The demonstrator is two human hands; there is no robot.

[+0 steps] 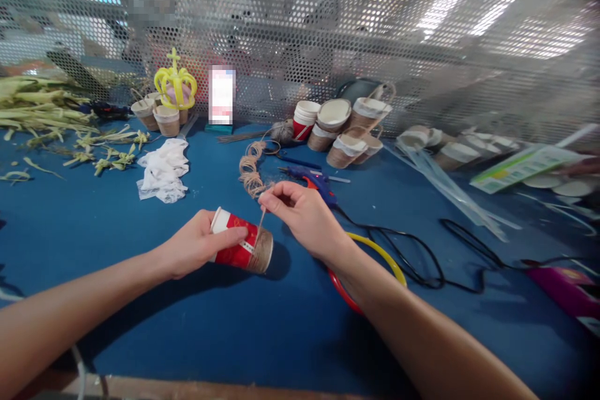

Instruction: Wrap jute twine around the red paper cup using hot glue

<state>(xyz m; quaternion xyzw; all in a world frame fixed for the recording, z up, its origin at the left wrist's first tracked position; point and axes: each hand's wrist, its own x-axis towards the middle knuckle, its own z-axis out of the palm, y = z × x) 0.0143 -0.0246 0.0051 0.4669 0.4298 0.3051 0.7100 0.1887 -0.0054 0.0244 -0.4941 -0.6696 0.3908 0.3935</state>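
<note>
My left hand is wrapped round a red and white paper cup, which lies tilted on its side with its base pointing right. Brown twine is wound round the base end of the cup. Between thumb and fingertips, my right hand pinches the free strand of that twine, pulled up taut above the cup. A loose coil of twine lies on the table just beyond my right hand. Close behind the same hand is a blue hot glue gun.
Twine-wrapped cups stand at the back by a perforated metal screen. A yellow crown, a white crumpled cloth and dried husks sit left. Clear glue sticks, a black cable and a yellow-red ring lie right.
</note>
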